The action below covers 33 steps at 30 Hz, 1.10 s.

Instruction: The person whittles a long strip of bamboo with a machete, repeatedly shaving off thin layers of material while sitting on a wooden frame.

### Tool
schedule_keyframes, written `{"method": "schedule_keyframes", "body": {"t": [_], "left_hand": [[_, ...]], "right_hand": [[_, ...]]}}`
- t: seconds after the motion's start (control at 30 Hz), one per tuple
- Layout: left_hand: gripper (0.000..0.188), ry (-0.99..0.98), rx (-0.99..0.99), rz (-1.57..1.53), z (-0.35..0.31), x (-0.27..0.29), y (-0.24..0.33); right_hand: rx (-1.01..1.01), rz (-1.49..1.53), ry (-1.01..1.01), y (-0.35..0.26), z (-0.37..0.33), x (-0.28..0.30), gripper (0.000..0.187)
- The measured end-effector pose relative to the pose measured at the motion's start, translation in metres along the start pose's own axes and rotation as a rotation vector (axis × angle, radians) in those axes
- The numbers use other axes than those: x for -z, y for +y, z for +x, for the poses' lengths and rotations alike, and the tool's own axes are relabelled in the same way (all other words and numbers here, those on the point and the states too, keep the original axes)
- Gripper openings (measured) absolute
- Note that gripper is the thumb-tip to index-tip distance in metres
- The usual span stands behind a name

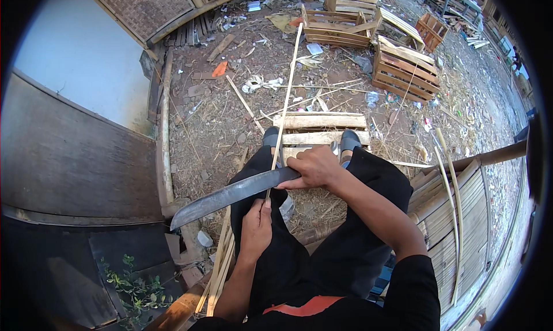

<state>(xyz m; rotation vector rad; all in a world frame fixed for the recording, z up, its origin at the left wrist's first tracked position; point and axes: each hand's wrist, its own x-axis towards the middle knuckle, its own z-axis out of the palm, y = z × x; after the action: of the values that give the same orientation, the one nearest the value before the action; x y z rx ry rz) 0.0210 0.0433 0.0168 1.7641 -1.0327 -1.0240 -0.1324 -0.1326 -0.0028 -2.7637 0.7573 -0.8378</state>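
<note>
My right hand (315, 167) is closed round the handle end of a machete (230, 197), whose long dark blade points out to the left over my left thigh. Crossing under the blade near my right hand is a thin, pale bamboo strip (288, 89), which runs up and away between my knees. My left hand (257, 227) pinches the strip's near end just below the blade. Blade and strip seem to touch where they cross. My feet rest by a slatted wooden crate (322, 121) on the ground.
Several wooden crates (406, 72) stand at the far right on littered, straw-strewn ground. More bamboo strips (222, 267) lie beside my left thigh. To the right is a bamboo-slat bench (461, 216) with two long strips on it. A wall (80, 152) rises at the left, above a leafy plant (135, 288).
</note>
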Motion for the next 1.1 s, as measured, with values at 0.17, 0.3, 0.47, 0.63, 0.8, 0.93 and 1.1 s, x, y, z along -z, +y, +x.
{"method": "schedule_keyframes", "body": {"t": [0.17, 0.3, 0.47, 0.63, 0.8, 0.93, 1.1], "left_hand": [[0.028, -0.017, 0.0, 0.08, -0.012, 0.017, -0.014], [0.028, -0.013, -0.042, 0.075, -0.012, 0.008, -0.002], [0.028, -0.019, -0.147, 0.196, -0.015, 0.005, 0.011], [0.028, -0.061, -0.141, 0.168, -0.028, 0.01, 0.004], [0.028, -0.241, 0.026, -0.146, -0.024, 0.021, 0.003], [0.026, -0.342, 0.111, -0.332, 0.004, 0.01, 0.032], [0.025, -0.376, 0.106, -0.47, 0.048, -0.003, 0.068]], "right_hand": [[-0.616, -0.146, -0.18, 0.073, 0.024, 0.014, 0.071], [-1.052, 0.157, -0.053, 0.117, 0.028, 0.009, 0.083], [-1.18, 1.357, 0.454, 0.086, 0.057, 0.019, 0.056], [-1.009, 1.602, 0.56, 0.062, 0.066, 0.036, 0.031], [-0.99, 1.74, 0.531, 0.038, 0.063, 0.05, 0.03], [-1.002, 1.836, 0.428, 0.018, 0.06, 0.052, 0.03], [-0.945, 1.838, 0.16, -0.005, 0.051, 0.041, 0.032]]}}
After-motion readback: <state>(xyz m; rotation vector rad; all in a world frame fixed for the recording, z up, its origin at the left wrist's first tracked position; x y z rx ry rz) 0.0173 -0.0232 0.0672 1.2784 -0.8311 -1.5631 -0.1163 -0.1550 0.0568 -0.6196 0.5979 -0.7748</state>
